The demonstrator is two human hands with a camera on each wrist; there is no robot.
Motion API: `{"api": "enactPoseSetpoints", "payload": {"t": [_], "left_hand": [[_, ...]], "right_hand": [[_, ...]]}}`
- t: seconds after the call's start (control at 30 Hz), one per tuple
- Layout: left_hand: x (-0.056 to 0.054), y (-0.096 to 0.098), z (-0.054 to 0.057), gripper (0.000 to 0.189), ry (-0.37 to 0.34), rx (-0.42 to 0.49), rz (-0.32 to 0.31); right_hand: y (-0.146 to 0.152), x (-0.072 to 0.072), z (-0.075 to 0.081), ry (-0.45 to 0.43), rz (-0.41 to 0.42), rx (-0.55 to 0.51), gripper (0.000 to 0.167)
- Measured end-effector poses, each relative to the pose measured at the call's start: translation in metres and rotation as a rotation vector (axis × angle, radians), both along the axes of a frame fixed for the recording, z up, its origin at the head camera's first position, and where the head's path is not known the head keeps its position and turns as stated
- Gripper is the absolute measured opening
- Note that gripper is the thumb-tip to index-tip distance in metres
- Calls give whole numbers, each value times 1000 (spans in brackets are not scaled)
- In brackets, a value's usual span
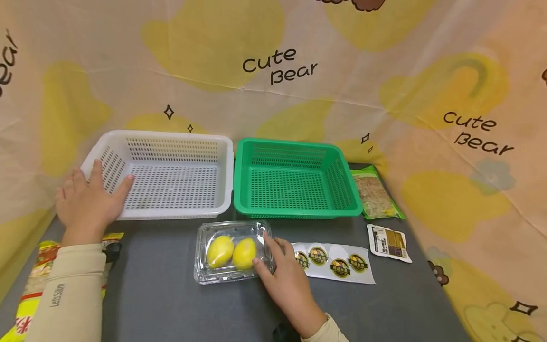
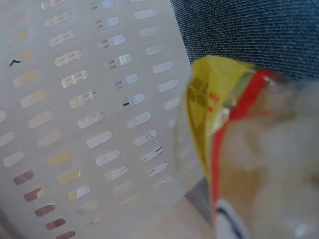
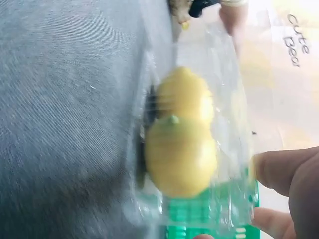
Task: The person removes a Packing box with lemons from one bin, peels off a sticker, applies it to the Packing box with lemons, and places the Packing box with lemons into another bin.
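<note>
Spread over the left rim of a white plastic basket, my left hand rests with its thumb on the inner side. The basket's slotted wall fills much of the left wrist view. My right hand touches the right end of a clear plastic clamshell box, its thumb and fingers on the lid. Inside the box lie two lemons, blurred in the right wrist view. The box sits on the grey table in front of the baskets. A sheet of round stickers lies to the right of my right hand.
A green basket stands beside the white one. Near the table's right edge lie a green-edged food packet and a small white pouch. A yellow and red food bag lies partly under my left forearm.
</note>
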State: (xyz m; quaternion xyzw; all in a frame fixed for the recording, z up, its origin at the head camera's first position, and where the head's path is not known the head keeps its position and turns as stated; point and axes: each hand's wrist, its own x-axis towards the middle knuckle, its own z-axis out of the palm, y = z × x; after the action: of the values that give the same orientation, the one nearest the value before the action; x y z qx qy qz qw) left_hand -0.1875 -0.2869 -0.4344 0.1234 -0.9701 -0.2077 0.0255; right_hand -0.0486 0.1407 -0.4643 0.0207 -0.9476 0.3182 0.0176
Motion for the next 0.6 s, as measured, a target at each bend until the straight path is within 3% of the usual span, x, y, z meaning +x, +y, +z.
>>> {"api": "enactPoseSetpoints", "payload": {"t": [0.17, 0.37, 0.6], "left_hand": [[-1, 0, 0, 108, 4, -6, -5], [-1, 1, 0, 108, -1, 5, -3], [-3, -5, -1, 107, -4, 11, -26]], "right_hand": [[28, -7, 3, 38, -103, -47, 59], [80, -19, -6, -22, -214, -111, 47], [117, -27, -33, -103, -202, -137, 29]]}}
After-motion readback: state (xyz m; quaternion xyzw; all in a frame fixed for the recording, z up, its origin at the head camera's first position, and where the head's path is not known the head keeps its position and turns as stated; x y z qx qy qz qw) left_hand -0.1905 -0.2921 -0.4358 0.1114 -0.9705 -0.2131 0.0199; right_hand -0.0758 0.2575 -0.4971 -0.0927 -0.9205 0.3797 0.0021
